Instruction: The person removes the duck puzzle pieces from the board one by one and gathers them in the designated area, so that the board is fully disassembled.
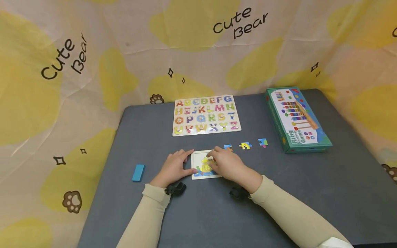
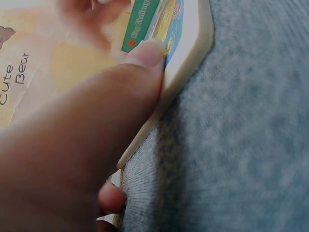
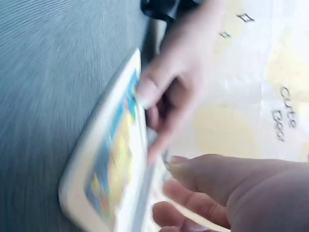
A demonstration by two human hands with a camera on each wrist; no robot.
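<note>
A small jigsaw puzzle board (image 1: 206, 177) with a pale frame lies on the table, a yellow and blue picture partly filled in on it. My left hand (image 1: 173, 168) holds its left side. The left thumb (image 2: 145, 55) presses on the frame near the lower corner, and the other fingers reach the upper left corner. Over the right part of the board is my right hand (image 1: 231, 165), bent, with thumb and forefinger apart and no piece visible between them. Beyond the right hand lie three loose jigsaw pieces, an orange-blue piece (image 1: 228, 147), a yellow piece (image 1: 245, 145) and a blue-green piece (image 1: 263, 142).
An alphabet board (image 1: 206, 115) with coloured letters lies behind the puzzle. A green toy box (image 1: 297, 120) stands at the back right. To the left is a blue block (image 1: 138, 173). Printed cloth (image 1: 192, 44) hangs behind the dark grey table (image 1: 204, 220).
</note>
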